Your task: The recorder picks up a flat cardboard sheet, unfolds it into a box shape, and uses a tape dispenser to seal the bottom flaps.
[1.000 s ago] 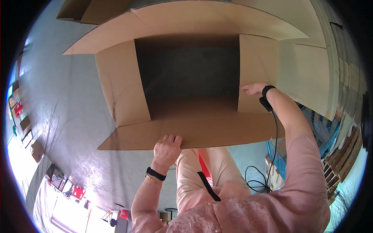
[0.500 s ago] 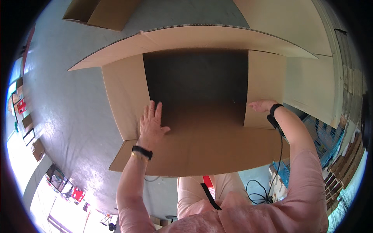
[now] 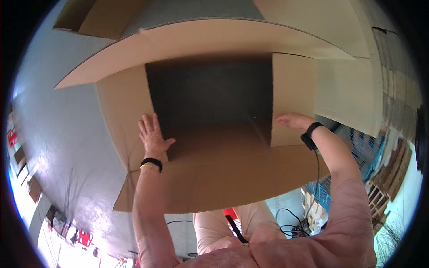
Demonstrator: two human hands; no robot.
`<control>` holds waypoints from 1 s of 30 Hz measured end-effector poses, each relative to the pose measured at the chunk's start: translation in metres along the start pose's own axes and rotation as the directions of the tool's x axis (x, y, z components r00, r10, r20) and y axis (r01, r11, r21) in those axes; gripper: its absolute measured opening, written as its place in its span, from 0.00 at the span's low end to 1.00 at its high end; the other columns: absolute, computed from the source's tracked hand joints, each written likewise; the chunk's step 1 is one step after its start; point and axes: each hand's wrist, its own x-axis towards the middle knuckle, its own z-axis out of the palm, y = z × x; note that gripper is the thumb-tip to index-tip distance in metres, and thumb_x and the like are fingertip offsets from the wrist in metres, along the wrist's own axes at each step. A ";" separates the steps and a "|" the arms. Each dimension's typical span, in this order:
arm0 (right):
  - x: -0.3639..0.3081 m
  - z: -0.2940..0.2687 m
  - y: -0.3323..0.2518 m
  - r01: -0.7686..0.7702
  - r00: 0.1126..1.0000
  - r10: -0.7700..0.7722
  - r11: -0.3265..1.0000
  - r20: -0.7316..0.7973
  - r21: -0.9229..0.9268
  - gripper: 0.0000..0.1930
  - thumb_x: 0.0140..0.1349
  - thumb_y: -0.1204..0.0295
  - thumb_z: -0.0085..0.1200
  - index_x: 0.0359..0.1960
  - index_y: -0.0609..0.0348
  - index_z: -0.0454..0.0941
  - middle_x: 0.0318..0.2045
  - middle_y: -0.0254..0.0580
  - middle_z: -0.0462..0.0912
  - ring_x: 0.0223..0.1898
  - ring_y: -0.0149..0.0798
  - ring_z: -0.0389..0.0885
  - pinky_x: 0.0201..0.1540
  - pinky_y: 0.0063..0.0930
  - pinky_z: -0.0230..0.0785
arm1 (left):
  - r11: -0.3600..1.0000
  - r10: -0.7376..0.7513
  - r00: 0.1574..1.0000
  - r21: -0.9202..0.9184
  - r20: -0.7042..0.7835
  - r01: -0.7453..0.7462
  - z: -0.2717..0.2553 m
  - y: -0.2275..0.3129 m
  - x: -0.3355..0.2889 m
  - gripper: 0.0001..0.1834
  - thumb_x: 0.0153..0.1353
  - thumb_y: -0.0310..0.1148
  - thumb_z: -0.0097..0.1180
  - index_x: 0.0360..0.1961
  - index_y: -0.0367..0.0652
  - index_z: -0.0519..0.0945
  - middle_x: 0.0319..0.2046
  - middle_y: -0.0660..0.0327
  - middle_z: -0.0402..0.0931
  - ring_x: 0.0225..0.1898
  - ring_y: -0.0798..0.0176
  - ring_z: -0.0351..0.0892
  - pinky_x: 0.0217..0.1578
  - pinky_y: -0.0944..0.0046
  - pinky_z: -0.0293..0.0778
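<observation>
In front of me stands a large brown cardboard box (image 3: pixel 214 183), its flaps spread and its dark inside showing. My left hand (image 3: pixel 153 139) lies with spread fingers on the left flap (image 3: pixel 123 111), near that flap's inner edge. Over the right flap (image 3: pixel 292 98) is my right hand (image 3: pixel 295 120), fingers stretched toward its inner edge; whether it touches the cardboard is hard to tell. The far flap (image 3: pixel 214 40) rises along the back, and the near flap spreads toward my legs. Each wrist wears a black band, the right one with a small black device and cable.
Flat cardboard sheets (image 3: pixel 348 85) stand at the right, beside a blue wire crate (image 3: pixel 357 143) and wooden pallets (image 3: pixel 393 169). Another cardboard box (image 3: pixel 98 18) sits at the far left. Black cable (image 3: pixel 292 223) lies coiled by my right leg.
The view has shifted, so box and surroundings appear tilted and further left. My left hand has gone a little outward on the left flap. My right fingers are now straighter.
</observation>
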 end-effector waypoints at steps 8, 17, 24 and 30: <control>-0.001 0.015 -0.001 0.135 0.948 -0.152 0.988 -0.278 -0.079 0.14 0.66 0.73 0.48 0.53 0.51 0.77 0.44 0.46 0.81 0.47 0.48 0.78 0.54 0.38 0.71 | 1.000 0.002 0.999 -0.026 0.039 -0.001 -0.009 -0.006 -0.013 0.60 0.45 0.39 0.75 0.74 0.44 0.48 0.75 0.47 0.36 0.75 0.37 0.37 0.72 0.46 0.50; -0.002 0.007 0.006 -0.055 0.984 0.056 0.998 -0.168 0.011 0.28 0.61 0.83 0.42 0.65 0.51 0.67 0.53 0.44 0.78 0.56 0.45 0.74 0.59 0.37 0.67 | 0.441 0.889 0.453 -0.395 0.069 -0.806 -0.077 0.127 -0.154 0.40 0.61 0.51 0.59 0.65 0.31 0.64 0.67 0.42 0.60 0.69 0.40 0.57 0.67 0.48 0.57; -0.007 0.013 -0.005 -0.042 0.983 0.062 0.992 -0.174 0.116 0.36 0.59 0.87 0.37 0.72 0.51 0.54 0.61 0.45 0.73 0.64 0.45 0.69 0.65 0.36 0.63 | 0.617 0.761 0.605 0.027 0.232 -0.787 -0.042 0.173 -0.263 0.31 0.60 0.43 0.56 0.61 0.38 0.70 0.62 0.46 0.67 0.65 0.44 0.66 0.64 0.43 0.61; -0.001 0.003 -0.003 -0.035 0.972 0.062 0.992 -0.225 0.119 0.39 0.58 0.87 0.37 0.74 0.50 0.49 0.61 0.46 0.74 0.64 0.45 0.69 0.64 0.37 0.65 | 0.707 0.706 0.708 -0.074 0.005 -0.704 0.005 0.165 -0.256 0.22 0.57 0.34 0.53 0.52 0.36 0.76 0.52 0.49 0.77 0.55 0.47 0.75 0.58 0.46 0.69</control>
